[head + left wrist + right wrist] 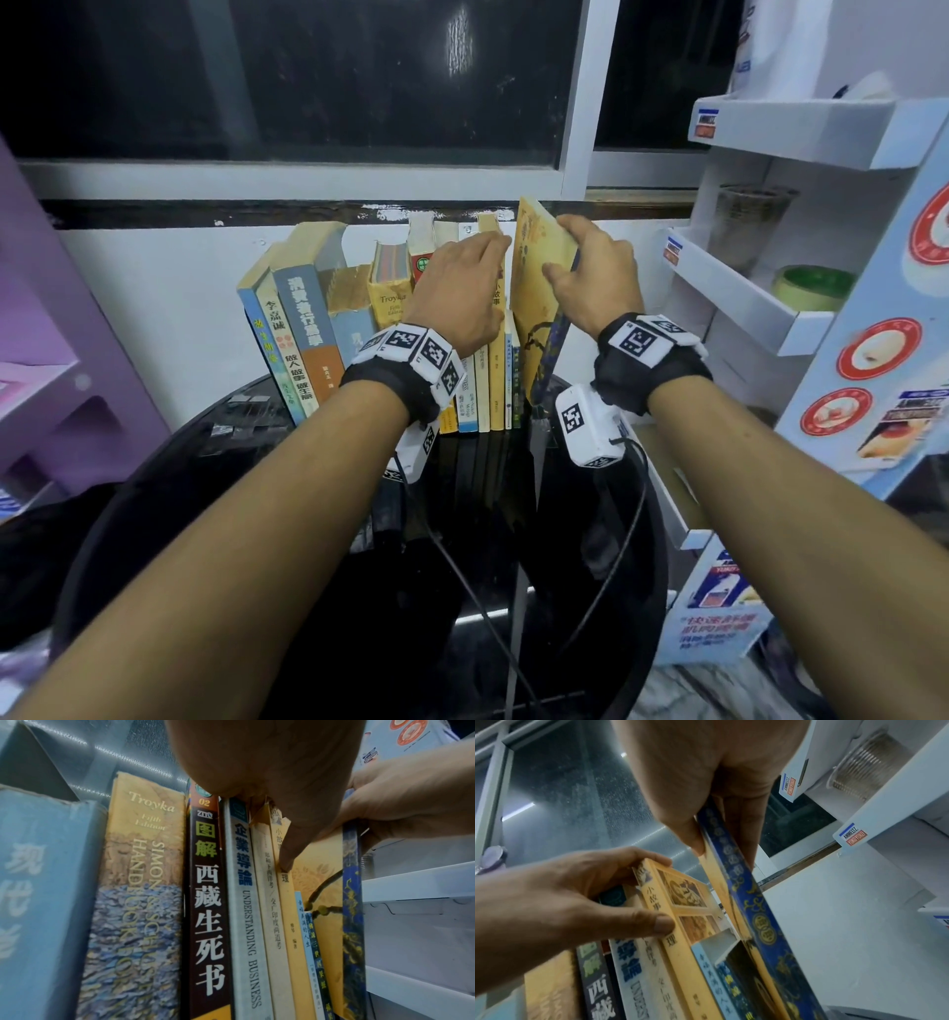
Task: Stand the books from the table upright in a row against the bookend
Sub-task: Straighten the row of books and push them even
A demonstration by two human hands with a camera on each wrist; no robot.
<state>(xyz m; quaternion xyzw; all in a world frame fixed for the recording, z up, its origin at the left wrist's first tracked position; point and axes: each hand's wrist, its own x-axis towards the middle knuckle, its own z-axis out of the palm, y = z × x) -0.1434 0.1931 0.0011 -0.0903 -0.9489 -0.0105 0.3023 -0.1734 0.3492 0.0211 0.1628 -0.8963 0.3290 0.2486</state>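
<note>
A row of books (328,318) stands on the black round table (246,462) against the white wall, its left end leaning. My left hand (488,282) grips the top of a thin yellow paperback (680,902) near the row's right end, fingers over the top and thumb (285,862) on the spine. My right hand (560,246) pinches the top of a large yellow book with a blue patterned spine (752,902). That book (534,313) stands tilted at the right end of the row, foot on the table. I see no bookend.
A white shelf unit (760,313) stands close on the right, holding a tape roll (816,288) and a plastic cup (750,221). A purple shelf (51,334) is at the left. Black cables (462,570) run over the table's near side.
</note>
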